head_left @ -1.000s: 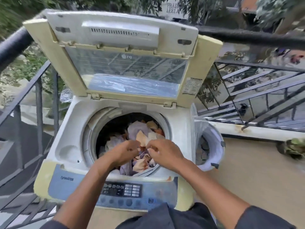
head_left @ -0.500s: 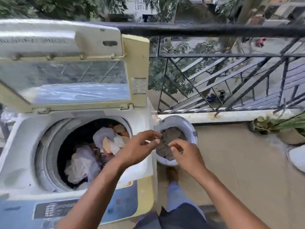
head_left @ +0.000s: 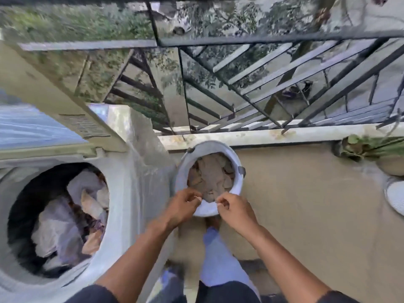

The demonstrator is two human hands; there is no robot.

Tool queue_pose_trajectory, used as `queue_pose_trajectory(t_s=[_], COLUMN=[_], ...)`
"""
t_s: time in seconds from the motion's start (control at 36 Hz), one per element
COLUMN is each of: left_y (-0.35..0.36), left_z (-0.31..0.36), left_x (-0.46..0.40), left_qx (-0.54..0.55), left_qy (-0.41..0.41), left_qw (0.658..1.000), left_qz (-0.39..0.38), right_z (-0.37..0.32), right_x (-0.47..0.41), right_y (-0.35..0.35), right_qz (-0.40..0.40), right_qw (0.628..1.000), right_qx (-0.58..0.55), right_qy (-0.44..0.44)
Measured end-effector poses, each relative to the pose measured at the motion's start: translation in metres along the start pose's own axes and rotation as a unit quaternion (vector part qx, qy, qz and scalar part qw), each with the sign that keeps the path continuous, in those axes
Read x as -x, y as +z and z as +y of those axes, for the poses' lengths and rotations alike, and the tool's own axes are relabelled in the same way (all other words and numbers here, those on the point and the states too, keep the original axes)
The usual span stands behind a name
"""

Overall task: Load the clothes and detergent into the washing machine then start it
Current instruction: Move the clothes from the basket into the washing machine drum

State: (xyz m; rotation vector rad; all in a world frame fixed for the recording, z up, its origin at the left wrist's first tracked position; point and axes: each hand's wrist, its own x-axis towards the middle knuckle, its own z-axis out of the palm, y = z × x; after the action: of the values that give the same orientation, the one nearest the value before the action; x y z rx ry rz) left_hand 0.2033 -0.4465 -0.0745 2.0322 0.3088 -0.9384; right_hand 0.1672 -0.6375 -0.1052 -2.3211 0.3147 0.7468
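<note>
A top-loading washing machine [head_left: 133,171] stands at the left with its lid [head_left: 50,88] raised. White, tan and patterned clothes [head_left: 72,215] lie in its drum. To its right on the floor stands a white bucket [head_left: 237,184] holding beige clothes [head_left: 209,173]. My left hand [head_left: 181,206] and my right hand [head_left: 236,212] hover over the bucket's near rim, fingers curled, holding nothing that I can see. No detergent is in view.
A black metal railing [head_left: 251,92] on a low white ledge [head_left: 284,136] runs along the balcony behind the bucket. A potted plant [head_left: 369,149] and a white round object [head_left: 395,197] sit at the right. My foot [head_left: 213,224] is just below the bucket.
My view has swung right and down, from the drum to the bucket. Both hands left the clothes in the drum and moved over the bucket's near rim.
</note>
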Motion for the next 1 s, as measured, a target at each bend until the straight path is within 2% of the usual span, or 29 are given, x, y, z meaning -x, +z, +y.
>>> queue_pose_trajectory(t_s=[0.36, 0.56, 0.75, 0.83, 1.0], left_y=[0.093, 0.111, 0.122, 0.125, 0.134], left_z=[-0.081, -0.117, -0.145, -0.157, -0.172], left_x=[-0.171, -0.236, -0.276, -0.284, -0.296], left_qx=[0.081, 0.102, 0.14, 0.165, 0.181], left_qy=[-0.167, -0.181, -0.209, -0.208, -0.22], left_qw=[0.98, 0.974, 0.958, 0.955, 0.949], left_qz=[0.068, 0.088, 0.135, 0.136, 0.132], right_z=[0.111, 0.152, 0.181, 0.194, 0.214], right_x=[-0.189, -0.286, -0.377, -0.403, -0.424], right_y=[0.097, 0.16, 0.197, 0.215, 0.251], right_qz=[-0.06, -0.09, -0.076, -0.106, -0.085], right_qw=[0.998, 0.993, 0.983, 0.974, 0.973], right_qx=[0.014, 0.072, 0.092, 0.115, 0.128], right_qy=[0.01, 0.032, 0.137, 0.163, 0.17])
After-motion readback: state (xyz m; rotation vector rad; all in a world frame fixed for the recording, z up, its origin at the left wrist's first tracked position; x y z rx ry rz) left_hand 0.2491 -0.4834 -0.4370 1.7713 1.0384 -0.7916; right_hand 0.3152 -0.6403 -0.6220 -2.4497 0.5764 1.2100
